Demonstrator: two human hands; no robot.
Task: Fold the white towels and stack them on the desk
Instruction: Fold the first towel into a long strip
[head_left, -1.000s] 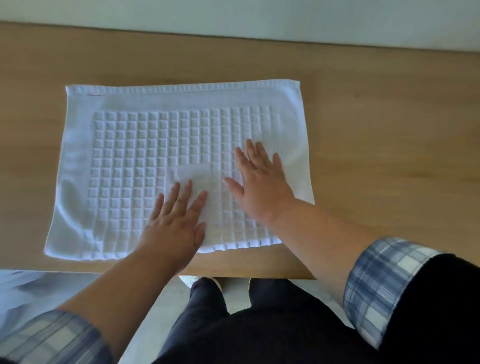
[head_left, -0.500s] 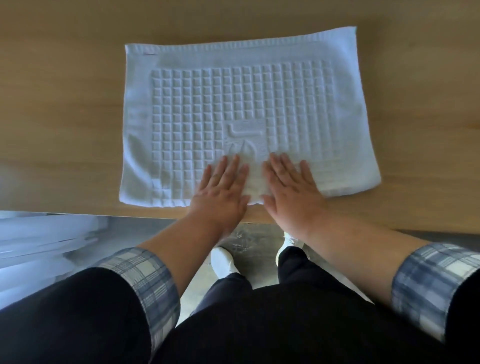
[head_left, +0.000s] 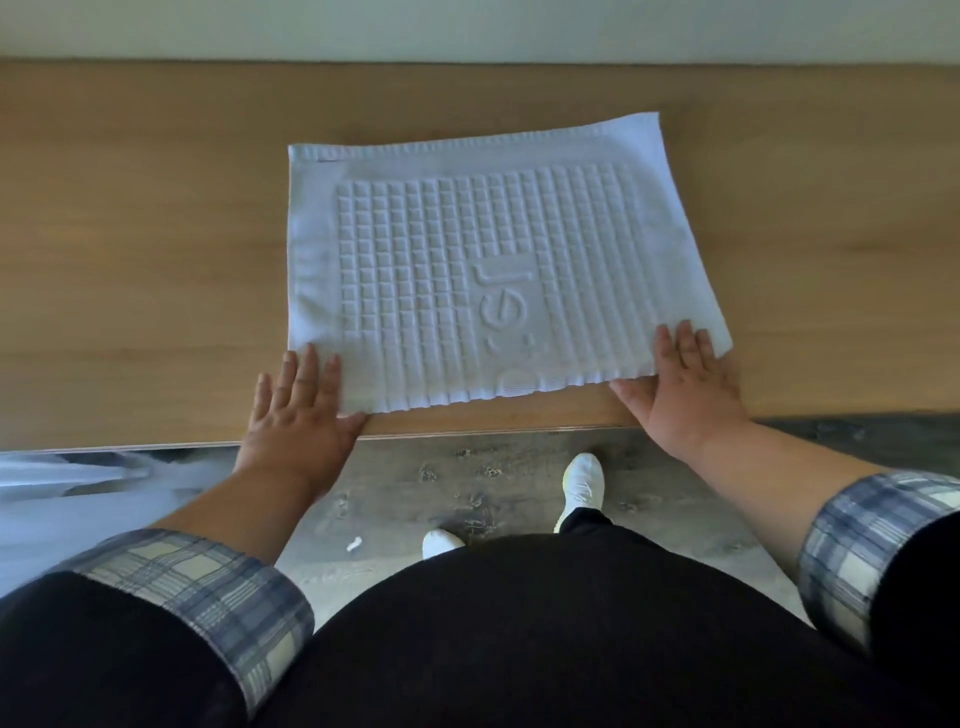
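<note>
Surface: wooden desk (head_left: 156, 260), pale wall (head_left: 467, 26) behind far edge, grey floor (head_left: 467, 483) below near edge.
Towel: white towel (head_left: 441, 249) flat on desk, right of centre, slightly skewed. Near hem just beside desk's near edge, looks like a fold, woven mark cut off there.
Grip left: left hand (head_left: 298, 415) on near left corner, fingers straight and spread, pressing flat, gripping nothing.
Grip right: right hand (head_left: 685, 395) on near right corner, fingers straight, thumb along near hem, no pinch.
Risk: flat palms with no hold, so cloth likely slips on any lift. Pull toward body drags hem off near edge. Skew likely leaves corners mismatched on next fold, lopsided stack.
Room: desk surface showing far, left and right of towel, widest at left; almost none near.
Off desk: pale cloth (head_left: 62, 483) low left, blurred, cannot tell what.
</note>
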